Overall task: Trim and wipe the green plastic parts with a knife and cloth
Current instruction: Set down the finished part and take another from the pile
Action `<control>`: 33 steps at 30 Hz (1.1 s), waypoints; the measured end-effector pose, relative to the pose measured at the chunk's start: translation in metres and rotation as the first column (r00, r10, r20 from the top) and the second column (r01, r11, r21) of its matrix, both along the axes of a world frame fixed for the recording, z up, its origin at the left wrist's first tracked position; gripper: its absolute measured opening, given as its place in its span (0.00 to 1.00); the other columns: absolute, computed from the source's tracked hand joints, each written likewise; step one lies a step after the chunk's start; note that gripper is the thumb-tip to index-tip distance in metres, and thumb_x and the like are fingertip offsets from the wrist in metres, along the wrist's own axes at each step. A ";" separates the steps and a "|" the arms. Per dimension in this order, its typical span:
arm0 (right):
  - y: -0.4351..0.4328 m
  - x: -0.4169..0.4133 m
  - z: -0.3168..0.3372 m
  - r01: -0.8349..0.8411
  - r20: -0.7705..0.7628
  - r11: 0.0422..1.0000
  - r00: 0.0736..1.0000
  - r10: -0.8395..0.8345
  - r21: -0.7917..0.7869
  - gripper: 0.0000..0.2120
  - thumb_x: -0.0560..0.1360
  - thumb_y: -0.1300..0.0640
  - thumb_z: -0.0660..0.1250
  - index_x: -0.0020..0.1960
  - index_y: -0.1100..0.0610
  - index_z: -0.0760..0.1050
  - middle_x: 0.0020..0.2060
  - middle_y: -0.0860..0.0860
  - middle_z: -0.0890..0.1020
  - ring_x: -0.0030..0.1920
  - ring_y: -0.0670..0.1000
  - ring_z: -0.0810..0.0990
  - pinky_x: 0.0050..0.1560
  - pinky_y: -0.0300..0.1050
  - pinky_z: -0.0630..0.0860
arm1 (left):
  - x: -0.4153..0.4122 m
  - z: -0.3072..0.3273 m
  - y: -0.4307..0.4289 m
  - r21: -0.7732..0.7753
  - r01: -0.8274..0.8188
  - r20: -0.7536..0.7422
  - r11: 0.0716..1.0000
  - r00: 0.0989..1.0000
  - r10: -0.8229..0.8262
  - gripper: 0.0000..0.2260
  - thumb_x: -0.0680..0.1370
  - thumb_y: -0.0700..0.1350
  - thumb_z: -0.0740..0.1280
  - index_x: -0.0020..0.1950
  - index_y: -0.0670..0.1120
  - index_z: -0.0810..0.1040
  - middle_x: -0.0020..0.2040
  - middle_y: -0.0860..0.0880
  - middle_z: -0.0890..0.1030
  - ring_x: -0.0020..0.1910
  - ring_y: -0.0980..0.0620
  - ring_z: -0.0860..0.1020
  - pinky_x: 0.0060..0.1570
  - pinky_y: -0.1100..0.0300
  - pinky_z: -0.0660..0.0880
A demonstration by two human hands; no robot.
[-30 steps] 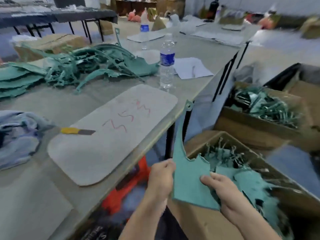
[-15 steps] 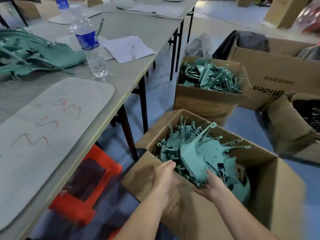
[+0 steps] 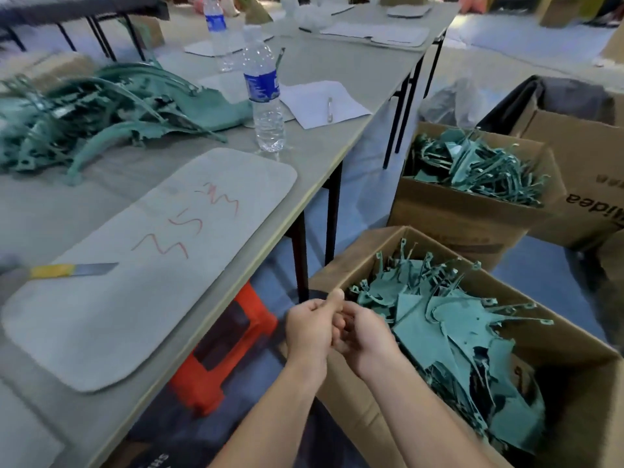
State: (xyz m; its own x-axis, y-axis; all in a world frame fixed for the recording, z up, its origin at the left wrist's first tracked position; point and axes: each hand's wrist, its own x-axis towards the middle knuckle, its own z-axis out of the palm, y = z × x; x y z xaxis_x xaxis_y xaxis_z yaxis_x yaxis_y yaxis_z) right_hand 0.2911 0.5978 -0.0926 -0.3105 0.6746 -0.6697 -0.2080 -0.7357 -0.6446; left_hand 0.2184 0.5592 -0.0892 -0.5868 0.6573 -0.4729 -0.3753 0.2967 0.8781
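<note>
Several trimmed green plastic parts [image 3: 452, 332] fill the open cardboard box [image 3: 358, 261] on the floor at my right. My left hand [image 3: 312, 327] and my right hand [image 3: 368, 337] meet at the box's near-left corner, fingers curled against each other, with no part visible in them. A knife [image 3: 72, 270] with a yellow handle lies on the grey mat [image 3: 162, 285] on the table, well left of both hands. A tangled pile of green parts [image 3: 87, 113] sits at the table's back left.
A water bottle [image 3: 265, 92] stands beyond the mat, with a second bottle [image 3: 217, 32] and a paper with a pen [image 3: 320, 103] further back. A second box of green strips [image 3: 472, 163] stands behind the first. An orange stool [image 3: 223, 346] sits under the table edge [image 3: 236, 292].
The green part I held a second ago went down into the near box. Both hands have left the pile and come together at the box corner.
</note>
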 end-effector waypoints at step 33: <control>-0.218 -0.416 0.158 -0.707 0.003 0.418 0.511 0.860 0.571 0.10 0.78 0.72 0.63 0.53 0.63 0.80 0.40 0.59 0.85 0.37 0.50 0.86 0.42 0.44 0.85 | -0.345 0.130 -0.305 0.516 -0.734 -0.005 0.441 0.512 0.859 0.09 0.76 0.28 0.70 0.53 0.37 0.80 0.41 0.39 0.86 0.37 0.48 0.86 0.36 0.62 0.81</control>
State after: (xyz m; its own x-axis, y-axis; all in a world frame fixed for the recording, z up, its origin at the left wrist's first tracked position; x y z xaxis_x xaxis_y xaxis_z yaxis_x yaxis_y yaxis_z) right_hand -0.1251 0.3795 0.0653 -0.9633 0.2116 -0.1653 0.0978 -0.2969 -0.9499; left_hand -0.1270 0.2539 0.0409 -0.9939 -0.0907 -0.0634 -0.0195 -0.4202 0.9072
